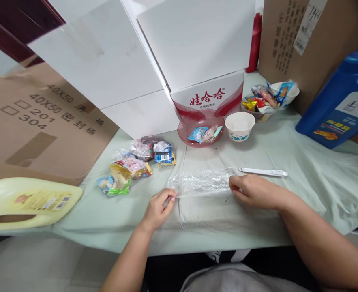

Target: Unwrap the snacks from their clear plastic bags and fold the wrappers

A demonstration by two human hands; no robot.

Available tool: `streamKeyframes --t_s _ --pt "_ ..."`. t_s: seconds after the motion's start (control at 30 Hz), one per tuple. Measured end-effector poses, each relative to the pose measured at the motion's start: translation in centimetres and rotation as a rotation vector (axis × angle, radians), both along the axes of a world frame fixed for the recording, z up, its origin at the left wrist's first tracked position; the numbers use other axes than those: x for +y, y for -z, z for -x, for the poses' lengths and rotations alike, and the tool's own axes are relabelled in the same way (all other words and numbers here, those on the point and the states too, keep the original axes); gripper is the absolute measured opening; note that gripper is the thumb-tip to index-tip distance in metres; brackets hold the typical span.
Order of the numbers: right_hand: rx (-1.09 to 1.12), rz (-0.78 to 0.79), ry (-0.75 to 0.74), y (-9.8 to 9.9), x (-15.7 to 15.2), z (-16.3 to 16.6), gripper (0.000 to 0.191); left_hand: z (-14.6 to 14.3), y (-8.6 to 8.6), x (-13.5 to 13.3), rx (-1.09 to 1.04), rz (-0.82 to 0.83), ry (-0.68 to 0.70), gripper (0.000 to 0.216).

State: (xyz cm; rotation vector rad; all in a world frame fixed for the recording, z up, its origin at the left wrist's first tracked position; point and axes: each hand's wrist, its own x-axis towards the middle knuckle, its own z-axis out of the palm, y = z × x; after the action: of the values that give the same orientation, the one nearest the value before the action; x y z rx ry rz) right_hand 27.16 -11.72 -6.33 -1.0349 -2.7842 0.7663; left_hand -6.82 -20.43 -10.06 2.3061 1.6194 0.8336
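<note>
Both forearms come in over the near table edge. Left hand [159,209] and right hand [253,190] each pinch one end of a clear plastic bag [201,182], which lies flat between them on the pale green cloth [288,146]. A white pen-like tool [263,172] lies just beyond the right fingers and snack packets [130,167] beyond the left. Open cloth runs on from the grip to a red bowl [185,136].
</note>
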Motion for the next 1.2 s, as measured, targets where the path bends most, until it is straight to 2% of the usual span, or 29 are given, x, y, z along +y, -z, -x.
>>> streamKeyframes --t_s 0.13,0.23,0.4,0.53,0.67,0.73,0.8,0.83,0.9,0.97,1.03,1.1,1.2 --pt "-0.070 -0.007 0.164 0.4 0.5 0.5 0.018 0.1 0.4 2.0 0.016 0.077 -0.169 0.017" --pt "-0.156 -0.023 0.254 1.2 0.9 1.2 0.020 0.2 1.1 3.7 0.045 0.103 -0.231 0.021" --pt "-0.249 -0.079 0.325 2.4 1.2 2.3 0.021 0.3 1.6 5.5 0.234 0.113 -0.286 0.022" --pt "-0.290 -0.125 0.362 3.2 1.1 2.8 0.021 -0.2 1.6 6.2 0.382 0.180 -0.363 0.022" --pt "-0.326 -0.158 0.413 3.8 0.9 3.3 0.022 -0.5 1.2 6.7 0.505 0.236 -0.521 0.025" --pt "-0.348 -0.177 0.436 3.8 0.7 3.5 0.023 -0.5 0.8 6.8 0.542 0.207 -0.639 0.027" --pt "-0.357 -0.187 0.462 3.6 0.6 3.6 0.023 -0.6 0.4 6.5 0.558 0.100 -0.702 0.025" --pt "-0.350 -0.203 0.470 3.5 0.6 3.6 0.023 -0.9 0.2 6.2 0.555 0.027 -0.686 0.023" --pt "-0.324 -0.264 0.471 3.3 0.6 3.5 0.022 -2.1 -0.1 5.4 0.513 -0.098 -0.530 0.021" --pt "-0.299 -0.329 0.446 3.2 0.8 3.2 0.024 -4.0 -0.1 4.4 0.435 -0.131 -0.290 0.023" --pt "-0.288 -0.355 0.396 3.3 1.0 2.9 0.026 -6.1 0.3 3.6 0.377 -0.101 -0.118 0.026" --pt "-0.272 -0.350 0.340 3.2 1.1 2.6 0.025 -7.9 0.9 3.2 0.361 -0.068 -0.071 0.030" --pt "-0.224 -0.278 0.288 2.4 0.7 2.3 0.023 -9.4 1.8 3.0 0.368 -0.026 -0.104 0.035"
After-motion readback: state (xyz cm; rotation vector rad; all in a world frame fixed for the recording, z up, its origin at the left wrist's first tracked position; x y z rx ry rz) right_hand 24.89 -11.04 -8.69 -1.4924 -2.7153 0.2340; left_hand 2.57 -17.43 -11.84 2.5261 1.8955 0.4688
